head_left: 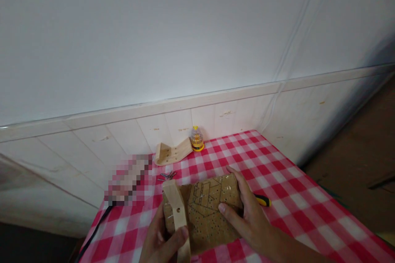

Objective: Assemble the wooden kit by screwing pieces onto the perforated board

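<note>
A brown, cardboard-like block [210, 218] with drawn lines, many small holes and shiny clear tape is held between my two hands. Along its left side lies a pale curved wooden piece [175, 199] with a hole in it. My left hand [165, 238] presses its thumb on the wooden piece, its other fingers partly hidden behind the block's left edge. My right hand [247, 213] grips the block's right side, thumb on the face and fingers round the far edge. Just right of that hand, a yellow-and-black tool handle [262, 200] shows; the rest of it is hidden.
Several screws [167, 176] lie beyond the block on the red-and-white checked tablecloth [234, 154]. A bent wooden piece with holes [174, 153] and a clear and yellow container [197, 139] stand by the wall. At left are a pixelated object [129, 178] and a black cord [95, 230].
</note>
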Demonstrator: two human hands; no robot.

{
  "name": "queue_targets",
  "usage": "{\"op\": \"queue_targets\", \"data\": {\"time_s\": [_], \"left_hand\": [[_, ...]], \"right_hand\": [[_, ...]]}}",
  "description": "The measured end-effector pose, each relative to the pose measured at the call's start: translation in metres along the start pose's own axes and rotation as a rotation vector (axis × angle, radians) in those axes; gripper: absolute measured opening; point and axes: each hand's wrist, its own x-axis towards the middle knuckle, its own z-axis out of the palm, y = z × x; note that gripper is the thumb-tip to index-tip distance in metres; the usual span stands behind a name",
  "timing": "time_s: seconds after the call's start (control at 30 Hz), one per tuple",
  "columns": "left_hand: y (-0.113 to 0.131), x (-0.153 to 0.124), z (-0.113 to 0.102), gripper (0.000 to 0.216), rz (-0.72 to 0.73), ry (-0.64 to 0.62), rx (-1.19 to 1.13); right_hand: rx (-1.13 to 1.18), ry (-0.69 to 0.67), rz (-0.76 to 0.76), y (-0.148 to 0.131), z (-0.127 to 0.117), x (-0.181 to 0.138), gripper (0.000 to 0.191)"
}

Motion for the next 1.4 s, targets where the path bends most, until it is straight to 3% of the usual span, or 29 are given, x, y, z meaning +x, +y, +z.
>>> {"op": "queue_targets", "data": {"time_s": [0.1,0.23,0.53,0.93,1.17,1.4], "left_hand": [[0.000,0.000,0.001,0.080,0.034,0.009,-0.019],[-0.001,0.003,-0.001,0.074,0.087,-0.076,-0.038],[-0.003,0.002,-0.004,0.060,0.218,-0.146,0.017],[0.000,0.005,0.000,0.061,0.353,-0.249,0.086],[0.000,0.005,0.003,0.064,0.429,-0.128,0.246],[0.001,0.002,0.005,0.060,0.449,-0.087,0.285]], "right_hand": [[0.012,0.013,0.003,-0.005,0.001,0.001,0.071],[0.029,0.019,-0.001,-0.007,0.001,0.001,0.069],[-0.029,0.037,-0.108,-0.011,0.003,0.002,0.071],[-0.054,0.084,-0.196,-0.006,0.002,0.005,0.064],[0.019,0.059,-0.141,-0.008,0.006,0.004,0.058],[0.037,0.050,-0.136,-0.007,0.008,0.005,0.060]]}}
